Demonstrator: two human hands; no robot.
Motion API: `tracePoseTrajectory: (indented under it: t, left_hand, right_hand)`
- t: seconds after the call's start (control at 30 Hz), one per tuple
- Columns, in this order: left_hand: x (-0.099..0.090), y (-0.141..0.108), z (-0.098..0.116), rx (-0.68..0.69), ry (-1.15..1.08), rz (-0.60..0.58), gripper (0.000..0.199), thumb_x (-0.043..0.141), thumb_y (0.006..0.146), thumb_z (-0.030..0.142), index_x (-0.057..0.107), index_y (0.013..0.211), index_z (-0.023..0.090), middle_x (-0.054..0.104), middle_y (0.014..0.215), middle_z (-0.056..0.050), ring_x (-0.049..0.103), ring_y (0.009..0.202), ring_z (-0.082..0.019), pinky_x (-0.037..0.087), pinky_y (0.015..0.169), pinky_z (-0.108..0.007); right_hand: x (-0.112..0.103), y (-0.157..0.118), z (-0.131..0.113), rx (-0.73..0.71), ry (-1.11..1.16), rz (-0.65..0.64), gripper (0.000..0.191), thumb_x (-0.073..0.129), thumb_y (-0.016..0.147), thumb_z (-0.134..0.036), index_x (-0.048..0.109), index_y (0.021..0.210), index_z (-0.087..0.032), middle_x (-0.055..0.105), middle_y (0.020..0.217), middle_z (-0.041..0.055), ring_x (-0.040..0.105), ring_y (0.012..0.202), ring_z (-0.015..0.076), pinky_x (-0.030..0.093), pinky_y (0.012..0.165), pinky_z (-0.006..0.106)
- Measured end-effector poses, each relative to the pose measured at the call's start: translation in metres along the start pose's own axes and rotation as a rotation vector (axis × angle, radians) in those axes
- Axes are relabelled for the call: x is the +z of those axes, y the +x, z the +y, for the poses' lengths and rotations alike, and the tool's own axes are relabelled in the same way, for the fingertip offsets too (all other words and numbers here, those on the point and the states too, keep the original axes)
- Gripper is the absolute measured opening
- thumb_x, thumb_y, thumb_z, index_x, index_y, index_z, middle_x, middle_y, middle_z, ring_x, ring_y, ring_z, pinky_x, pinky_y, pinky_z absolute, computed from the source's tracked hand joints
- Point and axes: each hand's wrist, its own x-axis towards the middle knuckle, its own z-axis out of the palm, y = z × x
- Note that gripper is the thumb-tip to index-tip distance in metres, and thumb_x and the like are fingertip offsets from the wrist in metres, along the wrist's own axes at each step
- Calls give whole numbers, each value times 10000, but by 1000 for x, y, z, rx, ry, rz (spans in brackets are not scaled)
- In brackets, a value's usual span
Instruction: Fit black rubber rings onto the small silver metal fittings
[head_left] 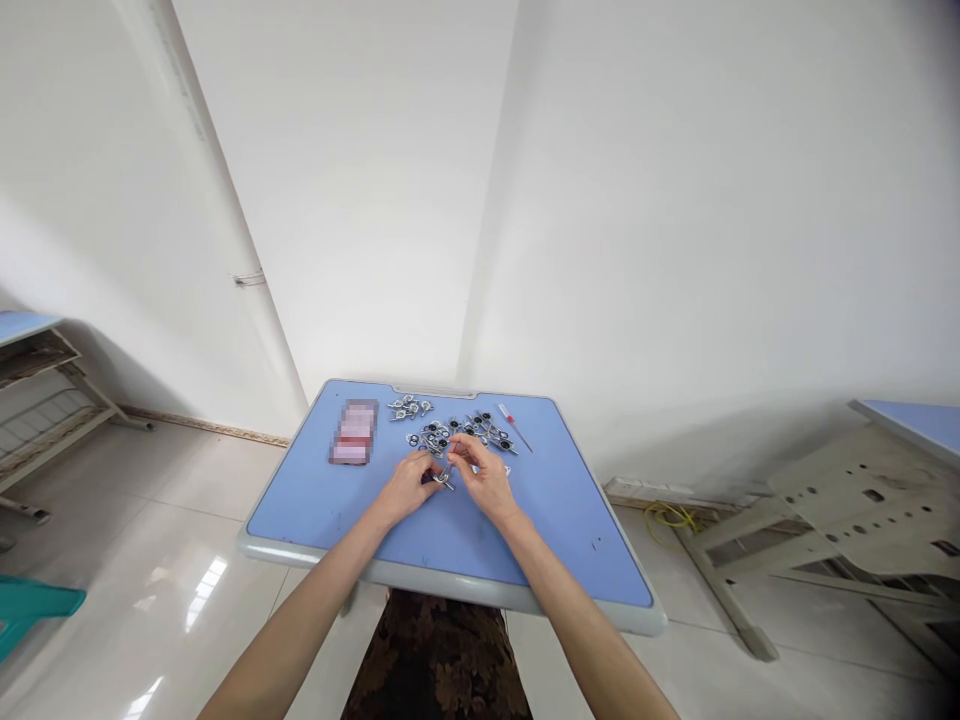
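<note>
Both of my hands meet over the near middle of a blue desk [322, 510]. My left hand [405, 488] is closed on a small silver metal part [444, 481] with a short stem. Just beside it, my right hand [485, 480] has its thumb and fingers pinched together above this part; what they hold is too small to make out. Right behind my fingers lies a loose pile of metal parts [491, 430], many with black round pieces. A smaller group of silver parts [409, 407] sits farther back to the left.
A screwdriver [515, 427] with a red and clear handle lies right of the pile. On the left is a blurred-out flat rectangular object [354, 432]. Behind the desk rises a white wall [637, 250]. Other desks stand at both sides, and a green stool [37, 602] at lower left.
</note>
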Motion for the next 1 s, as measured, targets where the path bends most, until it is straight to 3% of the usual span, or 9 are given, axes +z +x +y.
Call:
tracePoseTrajectory:
  t: [0.2,0.57,1.0]
  left_hand:
    - [2,1,-5,5,-7,6,80,677,751,129,604,765,158,591,804,-16,527,768,-158,408,682,-261]
    - [5,1,-8,-9,-15,13,90,685,744,120,604,747,160,592,799,-17,524,747,-157,404,669,-265]
    - [2,1,-3,-10,13,7,78,682,751,147,605,747,159,583,775,-17,517,745,-161,394,669,-273]
  right_hand:
    - [-4,-2,-2,-52,-3,-50,291,527,883,-261,590,1166,-237,654,981,72,627,868,176,562,729,309]
    - [0,1,1,84,118,-31,215,550,827,-231,606,1035,-229,581,748,3,591,657,148,530,653,286]
    - [4,-1,1,62,37,1,229,537,824,-220,617,1038,-230,631,807,27,609,703,156,543,644,288]
